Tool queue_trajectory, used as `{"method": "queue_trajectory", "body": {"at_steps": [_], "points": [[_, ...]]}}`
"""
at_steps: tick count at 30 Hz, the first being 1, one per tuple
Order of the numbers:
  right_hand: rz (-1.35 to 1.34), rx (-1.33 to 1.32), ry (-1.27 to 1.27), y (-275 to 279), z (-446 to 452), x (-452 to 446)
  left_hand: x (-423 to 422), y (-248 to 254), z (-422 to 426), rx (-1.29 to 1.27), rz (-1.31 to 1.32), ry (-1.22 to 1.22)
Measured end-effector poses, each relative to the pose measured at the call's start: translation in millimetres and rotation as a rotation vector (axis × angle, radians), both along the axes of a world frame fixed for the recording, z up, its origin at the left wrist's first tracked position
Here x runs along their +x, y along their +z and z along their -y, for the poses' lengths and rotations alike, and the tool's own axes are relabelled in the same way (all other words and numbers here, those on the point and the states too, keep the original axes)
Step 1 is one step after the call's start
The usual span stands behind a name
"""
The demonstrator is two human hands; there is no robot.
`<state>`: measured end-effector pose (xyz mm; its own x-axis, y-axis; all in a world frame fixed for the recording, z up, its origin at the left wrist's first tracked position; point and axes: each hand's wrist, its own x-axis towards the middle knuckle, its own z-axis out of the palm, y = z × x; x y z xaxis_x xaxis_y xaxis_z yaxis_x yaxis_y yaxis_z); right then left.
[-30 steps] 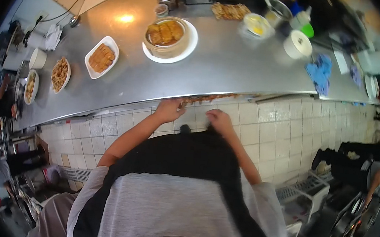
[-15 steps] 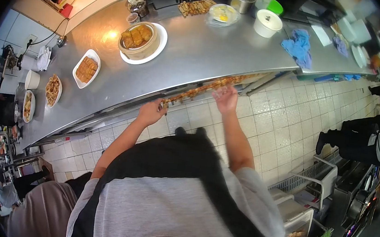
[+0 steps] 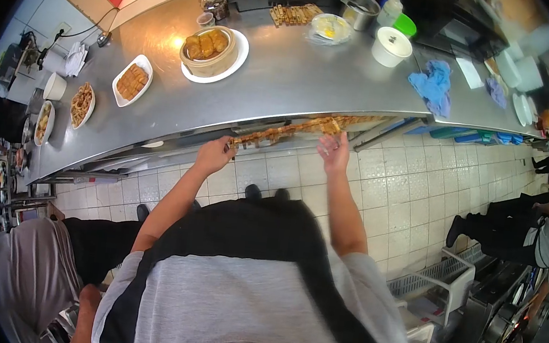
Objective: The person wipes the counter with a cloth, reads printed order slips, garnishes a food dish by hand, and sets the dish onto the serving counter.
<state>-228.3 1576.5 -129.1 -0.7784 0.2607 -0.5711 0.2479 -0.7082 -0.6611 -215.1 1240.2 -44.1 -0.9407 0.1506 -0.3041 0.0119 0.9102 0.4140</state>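
Note:
A long row of small brown, wooden-looking pieces (image 3: pixel 285 130) runs just below the front edge of the steel counter (image 3: pixel 276 91); I cannot make out exactly what they are. At the row's left end, my left hand (image 3: pixel 214 156) has its fingers closed against it, and what they pinch is hidden. Farther right, my right hand (image 3: pixel 335 155) is palm up beneath the row with its fingers apart. On the counter above are fried rolls in a bamboo steamer (image 3: pixel 208 67) on a white oval plate (image 3: pixel 243 51), and a white dish (image 3: pixel 149 69) of sliced brown food.
More filled dishes (image 3: pixel 82 106) stand at the left. Wooden sticks or clips (image 3: pixel 295 16), a lidded white tub (image 3: pixel 392 47) and a blue cloth (image 3: pixel 433 86) lie farther back. One person (image 3: pixel 36 274) is close on my left; another (image 3: pixel 536 229) works at right, past a white basket (image 3: pixel 441 273).
My view has shifted slightly, so the counter things appear farther right. My right hand has moved a little right and lower. The person on my left appears closer.

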Motion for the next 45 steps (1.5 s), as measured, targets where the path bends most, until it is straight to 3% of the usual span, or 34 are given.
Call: {"method": "queue_trajectory", "body": {"at_steps": [5,10,13,16,17,20,23,27,31,33,36,42,45], "points": [[-0.075,0.287,-0.081,-10.3,-14.8,1.7,-0.2,-8.6,1.8,0.006,-0.008,0.010],[-0.125,0.387,-0.198,21.3,-39.1,15.7,-0.2,-22.4,7.9,0.014,-0.089,-0.041],[-0.400,0.567,-0.044,68.1,-13.9,-13.8,7.5,-16.2,4.7,-0.050,-0.151,-0.085],[-0.449,0.752,0.148,116.4,37.8,-74.0,7.5,-18.8,9.4,-0.058,-0.161,-0.093],[-0.454,0.811,0.214,122.9,54.4,-98.7,7.8,-15.4,13.8,-0.040,-0.290,-0.120],[-0.399,0.853,0.337,131.2,102.3,-166.9,-3.6,10.8,40.3,0.260,-0.033,-0.121],[-0.309,0.800,0.480,120.0,128.6,-215.4,-4.8,42.9,82.0,0.586,-0.041,-0.011],[-0.203,0.789,0.639,118.2,151.7,-248.2,-12.3,35.7,164.4,0.859,-0.135,0.417],[-0.035,0.738,0.606,119.4,149.0,-234.5,-33.6,15.3,246.3,0.870,-0.375,0.846],[0.000,0.678,0.717,124.3,168.7,-217.5,-48.3,13.4,270.4,0.839,-0.534,0.982],[-0.007,0.677,0.827,124.9,204.6,-209.9,-72.8,38.0,277.5,1.100,-0.457,1.117],[-0.054,0.655,0.951,120.5,210.3,-220.5,-101.0,32.5,278.7,1.336,-0.359,1.122],[-0.107,0.610,1.030,121.6,216.7,-219.6,-89.2,21.6,289.3,1.231,-0.400,1.130]]}}
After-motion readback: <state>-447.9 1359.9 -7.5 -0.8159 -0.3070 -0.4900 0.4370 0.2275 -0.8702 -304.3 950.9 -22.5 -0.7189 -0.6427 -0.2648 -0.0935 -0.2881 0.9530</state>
